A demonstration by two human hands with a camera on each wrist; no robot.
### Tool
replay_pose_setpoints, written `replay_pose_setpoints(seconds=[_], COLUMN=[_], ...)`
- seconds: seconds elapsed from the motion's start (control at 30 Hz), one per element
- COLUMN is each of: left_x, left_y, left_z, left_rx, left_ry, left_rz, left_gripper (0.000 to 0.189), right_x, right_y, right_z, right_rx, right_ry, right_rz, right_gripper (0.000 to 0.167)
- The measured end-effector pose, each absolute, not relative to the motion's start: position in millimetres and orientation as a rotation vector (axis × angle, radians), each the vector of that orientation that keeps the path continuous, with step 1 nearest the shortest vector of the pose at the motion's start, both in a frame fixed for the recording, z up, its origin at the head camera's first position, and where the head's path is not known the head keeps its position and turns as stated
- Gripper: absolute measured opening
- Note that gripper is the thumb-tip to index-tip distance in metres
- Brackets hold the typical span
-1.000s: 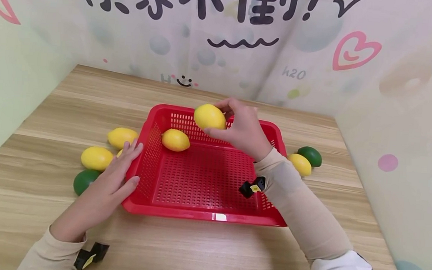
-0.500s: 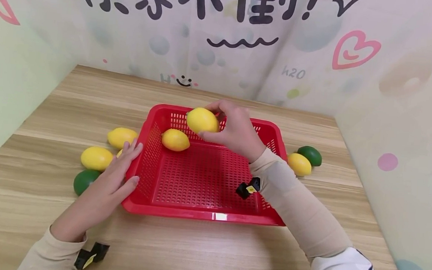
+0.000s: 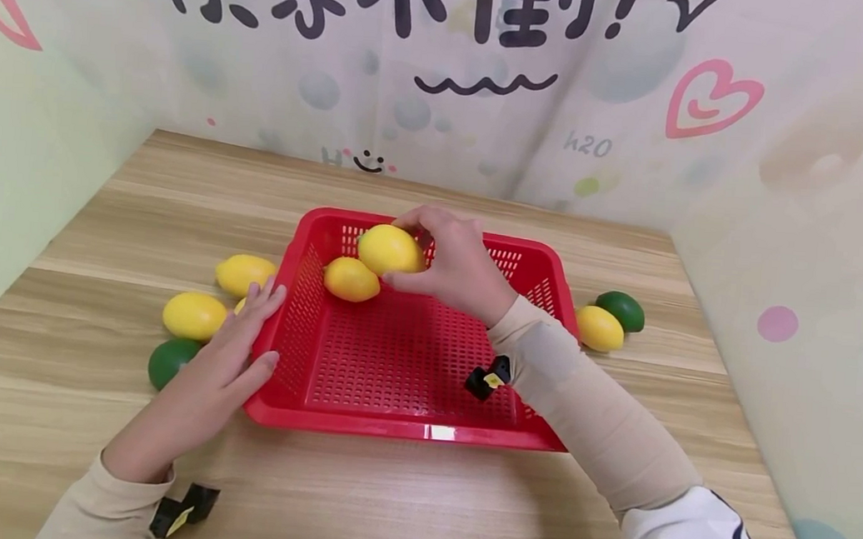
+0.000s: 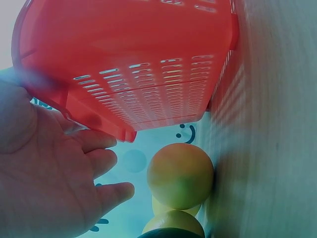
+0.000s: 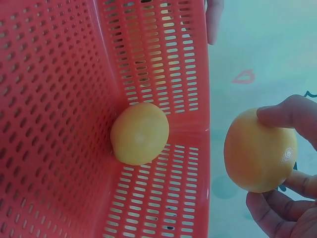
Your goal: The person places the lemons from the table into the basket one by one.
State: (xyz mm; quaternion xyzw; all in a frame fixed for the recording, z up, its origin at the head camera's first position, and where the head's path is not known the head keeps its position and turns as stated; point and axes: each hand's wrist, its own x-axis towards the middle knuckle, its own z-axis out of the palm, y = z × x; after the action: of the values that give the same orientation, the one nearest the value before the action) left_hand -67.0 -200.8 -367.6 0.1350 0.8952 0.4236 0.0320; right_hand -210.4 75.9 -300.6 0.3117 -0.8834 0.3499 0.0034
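My right hand (image 3: pixel 456 263) grips a yellow lemon (image 3: pixel 390 250) between thumb and fingers, over the back left part of a red perforated basket (image 3: pixel 405 430). In the right wrist view the held lemon (image 5: pixel 260 150) appears beyond the basket's rim. Another lemon (image 3: pixel 351 280) lies inside, in the back left corner. My left hand (image 3: pixel 217 371) rests against the basket's left rim with its fingers extended. The left wrist view shows that hand (image 4: pixel 59 168) beside the basket's outer wall (image 4: pixel 143 89), holding nothing.
Left of the basket on the wooden table (image 3: pixel 415 502) lie yellow lemons (image 3: pixel 194 315) and a dark green fruit (image 3: pixel 171 363), partly behind the left hand. To the right sit a lemon (image 3: pixel 599 329) and a green fruit (image 3: pixel 620 311). A printed wall (image 3: pixel 382 116) stands behind.
My right hand has moved left and slightly lower with the lemon, bringing it close above the lemon in the basket. The left hand and the basket have stayed in place.
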Motion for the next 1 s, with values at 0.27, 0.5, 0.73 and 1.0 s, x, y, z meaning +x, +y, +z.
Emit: replay_pose_setpoints(seconds=[0.27, 0.5, 0.73, 1.0], left_x=[-67, -67, -67, -67], left_y=[-202, -202, -202, -202], left_z=[-369, -369, -370, -369], left_rx=[0.417, 0.416, 0.445, 0.439], left_ry=[2.752, 2.755, 2.755, 2.770], left_rz=[1.313, 1.313, 1.326, 1.310], left_gripper=[0.077, 0.077, 0.075, 0.075], right_x=[-212, -212, -212, -212], right_y=[72, 67, 65, 61], right_z=[-304, -309, -314, -317], right_rx=[1.006, 1.027, 1.049, 1.065], right_ry=[-2.789, -2.836, -2.847, -2.873], right_rz=[1.065, 1.018, 0.989, 0.967], right_gripper=[0.051, 0.051, 0.050, 0.051])
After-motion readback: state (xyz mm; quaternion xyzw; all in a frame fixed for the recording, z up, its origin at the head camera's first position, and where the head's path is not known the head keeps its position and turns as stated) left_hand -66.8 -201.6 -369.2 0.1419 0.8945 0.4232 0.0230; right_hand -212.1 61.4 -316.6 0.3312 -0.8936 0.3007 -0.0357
